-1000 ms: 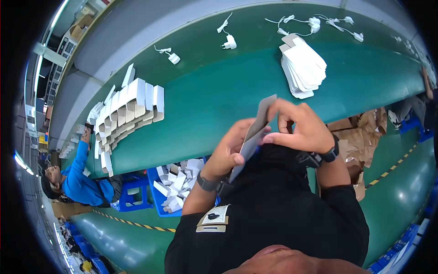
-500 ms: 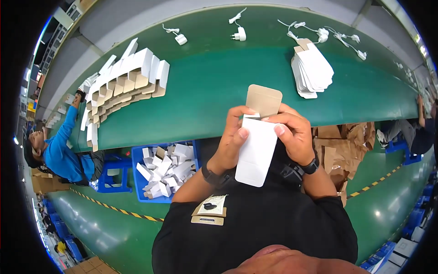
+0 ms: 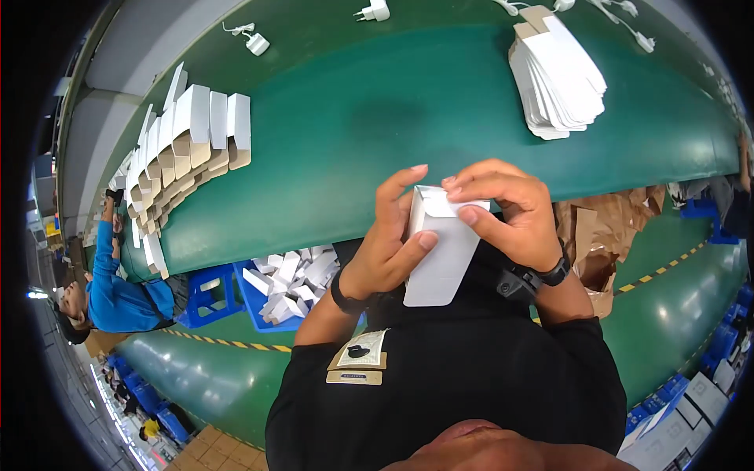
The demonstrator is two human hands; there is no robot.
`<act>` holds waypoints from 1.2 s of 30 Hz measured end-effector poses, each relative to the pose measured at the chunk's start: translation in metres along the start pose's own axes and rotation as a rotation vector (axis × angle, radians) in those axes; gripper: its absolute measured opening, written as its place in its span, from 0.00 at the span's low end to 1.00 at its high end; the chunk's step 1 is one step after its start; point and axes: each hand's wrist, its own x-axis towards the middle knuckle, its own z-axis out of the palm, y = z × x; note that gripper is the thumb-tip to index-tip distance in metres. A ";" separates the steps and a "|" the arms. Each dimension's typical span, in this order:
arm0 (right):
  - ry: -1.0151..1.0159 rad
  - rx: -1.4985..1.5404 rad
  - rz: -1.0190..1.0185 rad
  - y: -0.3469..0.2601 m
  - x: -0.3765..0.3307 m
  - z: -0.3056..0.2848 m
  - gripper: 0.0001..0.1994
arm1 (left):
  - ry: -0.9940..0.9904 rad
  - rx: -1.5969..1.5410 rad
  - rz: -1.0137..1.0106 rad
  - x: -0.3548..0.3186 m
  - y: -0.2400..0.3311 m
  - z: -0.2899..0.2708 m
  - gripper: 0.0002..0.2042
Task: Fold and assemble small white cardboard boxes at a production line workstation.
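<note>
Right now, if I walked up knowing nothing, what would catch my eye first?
Most likely the white carton held up in the middle, the left hand gripping its side while the right hand presses at its top flap. Behind it runs a broad green table, with a row of standing folded boxes at its left and a fanned stack of flat cartons at upper right.

Green work table [image 3: 377,110] up top: row of folded white cartons [image 3: 184,137] at left, stack of flat carton blanks [image 3: 558,78] at right, white chargers [image 3: 375,11] with cables along far edge.
</note>
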 end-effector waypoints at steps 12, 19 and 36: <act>-0.085 0.279 0.225 0.010 0.017 -0.013 0.10 | -0.037 -0.007 -0.013 0.012 -0.013 -0.015 0.24; -0.148 0.188 0.110 0.023 0.013 -0.008 0.17 | 0.040 -0.146 0.069 0.017 -0.020 -0.015 0.17; 0.219 -1.624 0.261 0.020 0.011 -0.144 0.25 | 2.072 0.395 0.072 -0.331 -0.028 -0.222 0.17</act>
